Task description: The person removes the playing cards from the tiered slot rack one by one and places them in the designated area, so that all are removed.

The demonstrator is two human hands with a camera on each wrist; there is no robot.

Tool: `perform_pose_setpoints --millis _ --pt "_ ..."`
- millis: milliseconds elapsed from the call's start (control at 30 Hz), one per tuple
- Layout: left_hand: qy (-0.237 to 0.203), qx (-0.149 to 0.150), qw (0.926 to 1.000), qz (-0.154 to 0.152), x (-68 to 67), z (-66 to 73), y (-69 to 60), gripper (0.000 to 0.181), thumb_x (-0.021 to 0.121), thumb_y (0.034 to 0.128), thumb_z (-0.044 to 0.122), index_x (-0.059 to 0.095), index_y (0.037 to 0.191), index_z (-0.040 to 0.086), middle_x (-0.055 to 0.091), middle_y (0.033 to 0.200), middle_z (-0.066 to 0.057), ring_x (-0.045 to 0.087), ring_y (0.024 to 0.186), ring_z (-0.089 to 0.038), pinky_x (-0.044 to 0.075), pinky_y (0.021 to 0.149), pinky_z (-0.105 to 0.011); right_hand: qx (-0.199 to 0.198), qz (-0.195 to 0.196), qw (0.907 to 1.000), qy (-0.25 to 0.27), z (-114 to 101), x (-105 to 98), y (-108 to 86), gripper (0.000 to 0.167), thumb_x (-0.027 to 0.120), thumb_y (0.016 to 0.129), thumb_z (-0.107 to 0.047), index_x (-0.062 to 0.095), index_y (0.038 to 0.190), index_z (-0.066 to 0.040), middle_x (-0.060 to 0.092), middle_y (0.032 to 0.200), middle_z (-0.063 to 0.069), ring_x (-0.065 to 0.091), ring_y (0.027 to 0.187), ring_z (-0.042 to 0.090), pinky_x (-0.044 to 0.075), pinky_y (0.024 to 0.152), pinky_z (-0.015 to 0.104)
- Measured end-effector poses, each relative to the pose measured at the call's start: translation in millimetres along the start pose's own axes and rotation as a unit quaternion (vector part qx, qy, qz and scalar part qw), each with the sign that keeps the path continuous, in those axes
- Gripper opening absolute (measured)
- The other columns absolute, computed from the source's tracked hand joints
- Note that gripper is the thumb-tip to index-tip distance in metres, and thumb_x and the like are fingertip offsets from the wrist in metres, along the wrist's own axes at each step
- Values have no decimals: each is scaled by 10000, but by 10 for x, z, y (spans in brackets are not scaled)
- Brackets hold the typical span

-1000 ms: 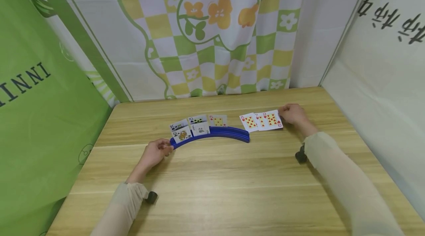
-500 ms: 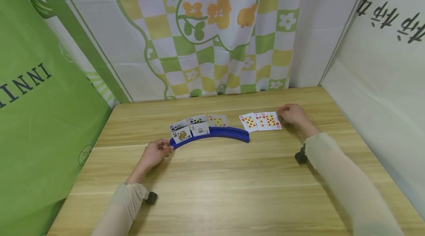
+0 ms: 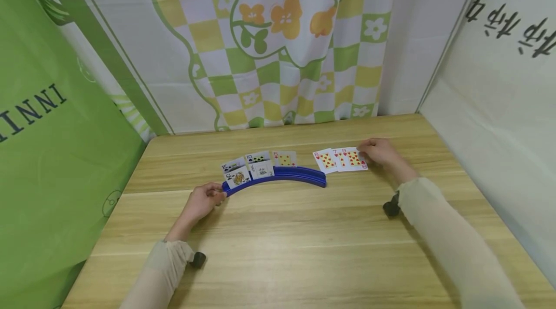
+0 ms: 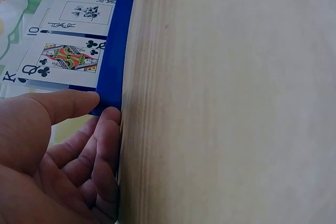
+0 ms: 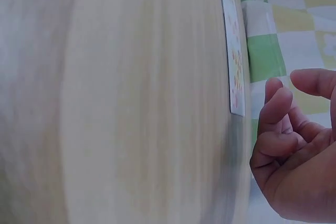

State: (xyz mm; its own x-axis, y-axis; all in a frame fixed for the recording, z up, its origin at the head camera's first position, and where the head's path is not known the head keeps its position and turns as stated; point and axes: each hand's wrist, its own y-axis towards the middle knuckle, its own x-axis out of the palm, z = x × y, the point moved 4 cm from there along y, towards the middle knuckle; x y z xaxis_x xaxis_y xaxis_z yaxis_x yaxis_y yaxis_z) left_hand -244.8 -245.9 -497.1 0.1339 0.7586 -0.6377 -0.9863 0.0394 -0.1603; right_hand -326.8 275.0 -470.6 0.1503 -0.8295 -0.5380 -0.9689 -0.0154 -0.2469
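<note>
A curved blue card holder [image 3: 299,174] stands on the table, with my left hand [image 3: 202,201] pinching its left end between thumb and fingers. In its slots stand a queen of clubs [image 4: 65,61] and a joker [image 4: 84,15] in front, a king [image 3: 233,164], a ten [image 3: 258,156] and a five of diamonds [image 3: 284,158] behind. To the right, an eight of hearts [image 3: 326,160], a seven [image 3: 340,158] and a nine of hearts [image 3: 354,158] lie overlapping. My right hand [image 3: 382,151] hovers at the nine's right edge, fingers loosely bent, thumb and fingertips apart, nothing between them.
The wooden table [image 3: 278,251] reaches back to a checked, flower-printed curtain [image 3: 286,72]. Green cloth [image 3: 65,154] hangs at the left and a white sheet with writing [image 3: 499,106] at the right.
My right hand has let go of the nine of hearts, whose edge has settled down, and then shifted slightly left over it. The left hand stays on the card holder.
</note>
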Motion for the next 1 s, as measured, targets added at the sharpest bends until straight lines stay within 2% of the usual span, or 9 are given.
perform_pose_setpoints --millis 200,467,600,767,1000 --pt "-13 -15 10000 9 0 1 2 340 664 944 201 644 1218 1 739 932 -117 644 722 -152 498 617 -271 -86 -140 9996 241 -72 57 -40 395 511 1030 -237 565 1303 44 649 1182 209 599 832 132 504 693 236" --pt "-27 -26 10000 -9 -2 5 -2 358 663 946 203 636 1237 -4 739 931 -119 643 714 -153 502 610 -276 -304 -255 9985 371 -175 144 -92 395 497 1038 -205 554 1309 78 624 1203 271 608 860 167 526 729 272" --pt "-38 -20 10000 -9 -3 7 -7 363 663 945 198 631 1240 -11 740 936 -127 644 711 -150 504 605 -274 -334 -290 9981 420 -191 191 -103 389 497 1038 -214 561 1316 50 631 1199 246 606 856 182 526 706 279" --pt "-38 -5 10000 -19 0 4 -8 354 661 945 198 635 1233 -8 744 943 -128 645 718 -149 502 612 -272 -371 -376 9972 522 -191 236 -104 379 509 1032 -233 576 1311 14 649 1132 181 596 790 147 467 619 256" --pt "-45 -30 10000 -6 0 1 -9 352 663 944 196 637 1233 -4 743 941 -123 645 720 -152 503 618 -274 -583 -474 9965 373 -260 321 -118 385 500 1033 -239 581 1323 2 654 1167 216 621 842 198 452 588 216"
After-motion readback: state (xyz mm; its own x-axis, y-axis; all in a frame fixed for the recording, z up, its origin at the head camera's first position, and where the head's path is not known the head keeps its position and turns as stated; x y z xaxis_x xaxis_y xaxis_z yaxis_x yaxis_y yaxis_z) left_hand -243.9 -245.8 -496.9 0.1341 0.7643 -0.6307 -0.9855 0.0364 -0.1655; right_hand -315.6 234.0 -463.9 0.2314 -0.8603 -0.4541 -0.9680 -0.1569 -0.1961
